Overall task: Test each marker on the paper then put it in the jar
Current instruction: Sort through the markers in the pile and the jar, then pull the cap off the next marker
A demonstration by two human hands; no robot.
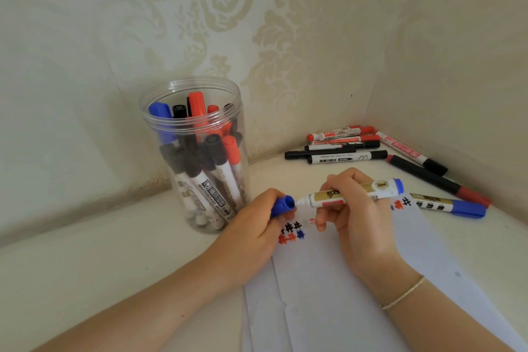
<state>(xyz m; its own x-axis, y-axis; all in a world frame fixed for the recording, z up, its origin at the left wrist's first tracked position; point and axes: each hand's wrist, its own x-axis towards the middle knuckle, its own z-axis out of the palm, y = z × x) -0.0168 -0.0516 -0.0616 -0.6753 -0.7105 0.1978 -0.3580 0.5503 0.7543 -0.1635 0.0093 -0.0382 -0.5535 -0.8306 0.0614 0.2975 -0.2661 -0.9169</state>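
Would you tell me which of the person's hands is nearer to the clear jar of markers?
Left. The left hand, holding the blue cap, is just beside the jar, near its base. The right hand, gripping the blue marker, is farther right over the paper.

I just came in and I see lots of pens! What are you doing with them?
A person is testing markers. The right hand holds a blue marker, and the left hand holds its cap right at the tip. The paper underneath has small red, black and blue marks. Many markers stand in the clear jar, and more lie in the corner.
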